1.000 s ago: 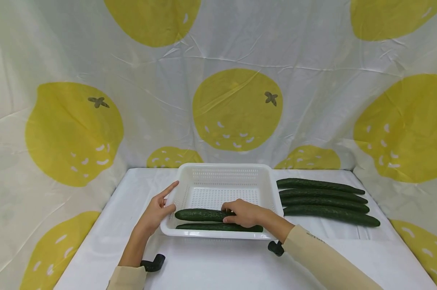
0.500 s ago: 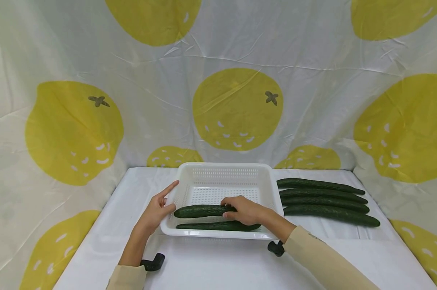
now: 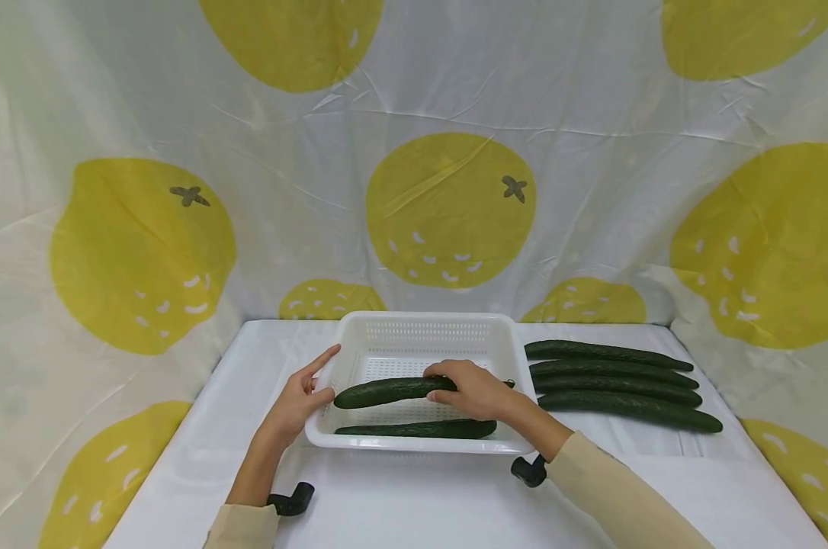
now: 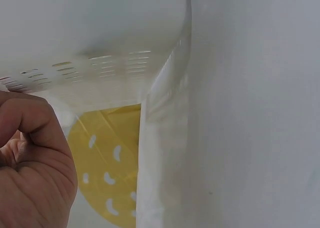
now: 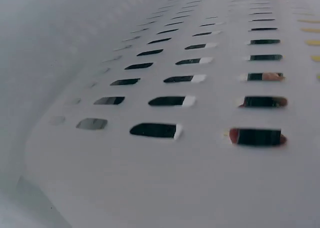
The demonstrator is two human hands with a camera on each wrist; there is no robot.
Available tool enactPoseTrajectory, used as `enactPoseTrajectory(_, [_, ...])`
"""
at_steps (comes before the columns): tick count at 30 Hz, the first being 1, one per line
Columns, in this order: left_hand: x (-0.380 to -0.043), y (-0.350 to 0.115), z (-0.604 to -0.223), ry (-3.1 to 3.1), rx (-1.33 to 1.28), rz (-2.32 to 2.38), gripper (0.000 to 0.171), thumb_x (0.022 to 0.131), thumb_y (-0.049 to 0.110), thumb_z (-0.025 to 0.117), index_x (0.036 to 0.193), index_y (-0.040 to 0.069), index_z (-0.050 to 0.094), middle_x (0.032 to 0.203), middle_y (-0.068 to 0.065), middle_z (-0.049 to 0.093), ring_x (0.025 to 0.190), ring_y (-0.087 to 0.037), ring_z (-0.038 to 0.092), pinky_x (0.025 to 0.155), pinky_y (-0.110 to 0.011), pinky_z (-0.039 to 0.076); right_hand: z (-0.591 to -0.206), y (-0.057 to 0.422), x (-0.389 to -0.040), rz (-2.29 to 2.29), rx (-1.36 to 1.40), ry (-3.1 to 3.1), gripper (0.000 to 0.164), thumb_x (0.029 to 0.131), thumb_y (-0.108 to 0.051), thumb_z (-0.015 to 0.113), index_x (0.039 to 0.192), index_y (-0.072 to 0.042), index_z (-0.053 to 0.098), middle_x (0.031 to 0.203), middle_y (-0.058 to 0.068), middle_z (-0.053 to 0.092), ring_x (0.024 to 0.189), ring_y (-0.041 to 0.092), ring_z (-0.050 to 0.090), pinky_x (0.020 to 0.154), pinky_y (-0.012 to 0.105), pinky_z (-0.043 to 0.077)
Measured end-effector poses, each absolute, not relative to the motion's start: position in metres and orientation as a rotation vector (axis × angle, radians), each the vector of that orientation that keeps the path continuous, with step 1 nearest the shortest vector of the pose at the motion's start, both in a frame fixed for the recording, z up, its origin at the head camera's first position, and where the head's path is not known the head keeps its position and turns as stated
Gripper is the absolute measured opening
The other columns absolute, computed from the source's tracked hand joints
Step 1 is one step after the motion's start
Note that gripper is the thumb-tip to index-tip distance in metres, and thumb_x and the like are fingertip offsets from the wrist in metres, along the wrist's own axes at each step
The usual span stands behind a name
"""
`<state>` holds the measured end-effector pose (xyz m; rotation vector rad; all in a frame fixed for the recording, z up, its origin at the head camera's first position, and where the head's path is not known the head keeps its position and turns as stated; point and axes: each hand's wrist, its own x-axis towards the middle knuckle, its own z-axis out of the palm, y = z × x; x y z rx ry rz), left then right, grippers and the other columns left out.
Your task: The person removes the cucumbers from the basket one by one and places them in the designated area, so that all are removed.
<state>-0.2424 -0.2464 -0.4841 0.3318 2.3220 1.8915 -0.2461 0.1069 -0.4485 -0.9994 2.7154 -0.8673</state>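
Observation:
A white slotted plastic basket (image 3: 414, 445) stands on the table. My left hand (image 3: 293, 400) holds its left side, thumb and index finger at the rim; in the left wrist view the hand's fingers (image 4: 30, 115) are curled beside the slotted wall. My right hand (image 3: 476, 393) grips a dark green cucumber (image 3: 380, 392) over the basket, its left end near my left thumb. A second cucumber (image 3: 414, 429) lies along the basket's front wall. The right wrist view is filled by the slotted basket wall (image 5: 150, 183), with dark green and some skin showing through the slots.
Several more cucumbers (image 3: 627, 408) lie side by side on the white tablecloth (image 3: 400, 499), close to the basket's right side. A white curtain (image 3: 304, 175) with yellow lemon prints hangs behind and at both sides of the table.
The cucumber in my right hand has risen and moved away from the front one, widening the gap between them. My left hand has stayed at the basket's left side.

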Motion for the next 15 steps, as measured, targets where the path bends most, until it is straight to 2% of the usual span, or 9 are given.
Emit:
enactPoseTrajectory(9, [-0.243,-0.246,-0.483,2.315,0.315,1.898,0.081,0.088,-0.007,0.057,0.161,0.023,0.039,0.058,0.008,0.037,0.05,-0.005,0.038,0.052,-0.023,0.046,-0.429,0.119,-0.243,-0.923,-1.028,2.751,0.038,0.099,-0.031,0.068,0.134,-0.017,0.066,0.121,-0.004,0.069,0.103,0.012,0.064,0.086,0.033,0.053])
enactPoseTrajectory(15, [-0.242,-0.246,-0.482,2.315,0.311,1.894,0.081,0.087,-0.007,0.058,0.161,0.022,0.039,0.057,0.009,0.036,0.049,-0.005,0.037,0.051,-0.023,0.044,-0.417,0.134,-0.24,-1.0,-1.039,2.758,0.038,0.098,-0.03,0.07,0.133,-0.016,0.067,0.124,-0.001,0.07,0.11,0.017,0.066,0.092,0.036,0.055])
